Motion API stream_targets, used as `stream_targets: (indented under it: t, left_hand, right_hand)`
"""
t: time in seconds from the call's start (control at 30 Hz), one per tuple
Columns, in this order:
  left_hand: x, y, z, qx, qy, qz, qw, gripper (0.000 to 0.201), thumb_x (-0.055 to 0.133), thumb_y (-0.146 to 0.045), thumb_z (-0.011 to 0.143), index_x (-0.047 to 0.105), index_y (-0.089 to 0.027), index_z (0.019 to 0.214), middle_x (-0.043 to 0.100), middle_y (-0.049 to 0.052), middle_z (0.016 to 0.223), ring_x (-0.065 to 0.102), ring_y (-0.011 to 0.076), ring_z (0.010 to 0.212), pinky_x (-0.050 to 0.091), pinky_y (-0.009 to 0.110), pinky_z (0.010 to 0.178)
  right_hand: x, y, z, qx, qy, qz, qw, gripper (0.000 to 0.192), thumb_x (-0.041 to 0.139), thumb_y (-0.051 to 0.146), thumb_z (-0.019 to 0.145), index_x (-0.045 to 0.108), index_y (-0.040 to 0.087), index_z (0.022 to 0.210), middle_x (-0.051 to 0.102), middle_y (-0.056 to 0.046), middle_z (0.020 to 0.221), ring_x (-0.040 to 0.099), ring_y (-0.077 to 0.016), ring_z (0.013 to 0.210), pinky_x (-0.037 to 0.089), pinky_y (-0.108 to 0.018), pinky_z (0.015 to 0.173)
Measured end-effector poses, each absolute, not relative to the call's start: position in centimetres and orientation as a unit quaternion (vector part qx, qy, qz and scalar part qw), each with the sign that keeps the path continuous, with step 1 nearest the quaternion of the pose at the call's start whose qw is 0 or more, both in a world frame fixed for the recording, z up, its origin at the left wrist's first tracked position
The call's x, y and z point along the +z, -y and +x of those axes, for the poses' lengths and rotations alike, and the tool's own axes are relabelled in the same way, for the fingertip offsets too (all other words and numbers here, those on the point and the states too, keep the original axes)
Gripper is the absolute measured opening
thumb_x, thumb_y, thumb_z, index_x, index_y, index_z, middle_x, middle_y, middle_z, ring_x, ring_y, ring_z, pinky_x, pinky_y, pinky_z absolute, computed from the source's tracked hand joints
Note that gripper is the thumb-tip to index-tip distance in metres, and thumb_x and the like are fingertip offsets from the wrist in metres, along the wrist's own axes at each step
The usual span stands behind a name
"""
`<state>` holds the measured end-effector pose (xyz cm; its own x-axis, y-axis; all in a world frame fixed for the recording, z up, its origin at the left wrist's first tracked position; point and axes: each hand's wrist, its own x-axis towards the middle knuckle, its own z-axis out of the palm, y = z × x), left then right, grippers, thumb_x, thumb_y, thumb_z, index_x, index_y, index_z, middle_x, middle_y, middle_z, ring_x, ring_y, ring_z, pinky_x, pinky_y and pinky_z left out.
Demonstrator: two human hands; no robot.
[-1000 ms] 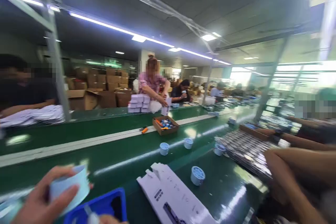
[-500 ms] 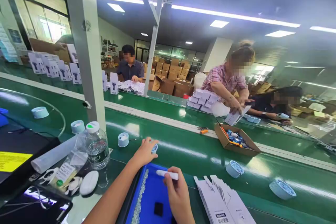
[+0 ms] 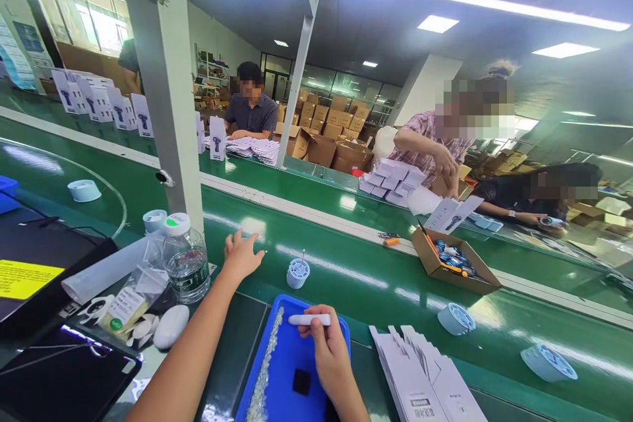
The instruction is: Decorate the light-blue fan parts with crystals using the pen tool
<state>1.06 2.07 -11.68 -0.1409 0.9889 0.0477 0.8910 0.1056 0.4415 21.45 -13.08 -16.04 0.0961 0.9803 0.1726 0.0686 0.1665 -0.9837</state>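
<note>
— So, what do the two hands hold, seen from the head camera?

— Low in the middle of the frame, the right hand (image 3: pixel 329 353) pinches a small white stick (image 3: pixel 309 320) between thumb and fingers, over the blue tray (image 3: pixel 341 333). The left hand (image 3: pixel 240 256) is spread wide and flat on the green belt (image 3: pixel 346 283), left of centre, holding nothing.

— How many of those pale blue round cups?

— Five that I can count: one (image 3: pixel 298 273) just right of the left hand with a thin stick standing in it, one (image 3: pixel 456 318) and another (image 3: pixel 548 362) toward the lower right, one (image 3: pixel 154 219) beside the water bottle (image 3: pixel 184 258), one (image 3: pixel 84 190) at far left.

— And the containers?

— The tray holds a line of small pale bits along its left side and one dark square (image 3: pixel 301 382). A brown cardboard box (image 3: pixel 452 262), right of centre, holds blue and orange items, too small to tell. Flat white cartons (image 3: pixel 425 379) lie fanned at the bottom right.

— Other people?

— Three across the belt; one in a plaid shirt (image 3: pixel 422 145) holds a white carton (image 3: pixel 452 214) above the box.
</note>
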Motion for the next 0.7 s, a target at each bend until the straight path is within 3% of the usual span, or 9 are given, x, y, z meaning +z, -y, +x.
stream_targets:
  t: [0.07, 0.3, 0.7]
  left_hand:
    - [-12.3, -2.2, 0.6, 0.176, -0.732, 0.64, 0.153, 0.056, 0.06, -0.031, 0.076, 0.051, -0.022, 0.131, 0.033, 0.019, 0.142, 0.029, 0.043, 0.131, 0.033, 0.053, 0.099]
    - [-12.0, -2.5, 0.2, 0.203, -0.703, 0.658, 0.179, 0.046, 0.058, -0.015, 0.073, 0.06, -0.019, 0.119, 0.054, 0.014, 0.113, 0.056, 0.0262, 0.103, 0.039, 0.036, 0.096]
    - [-7.7, -1.2, 1.1, 0.305, -0.637, 0.672, 0.226, 0.043, 0.06, -0.023, 0.071, 0.062, -0.022, 0.114, 0.057, 0.009, 0.112, 0.058, 0.0217, 0.1, 0.044, 0.03, 0.091]
  right_hand:
    - [-16.0, 13.1, 21.4, 0.411, 0.528, -0.494, 0.556, 0.031, 0.045, 0.052, 0.09, 0.057, 0.023, 0.091, 0.065, -0.003, 0.077, 0.063, -0.0185, 0.067, 0.053, -0.032, 0.067]
    - [-16.0, 13.2, 21.4, 0.392, 0.528, -0.505, 0.56, 0.034, 0.043, 0.054, 0.09, 0.055, 0.022, 0.088, 0.063, -0.003, 0.077, 0.061, -0.0176, 0.064, 0.053, -0.032, 0.062]
    - [-15.5, 15.2, 22.7, 0.266, 0.612, -0.546, 0.507, 0.03, 0.042, 0.045, 0.094, 0.05, 0.021, 0.076, 0.051, 0.002, 0.065, 0.048, -0.0136, 0.059, 0.04, -0.025, 0.058]
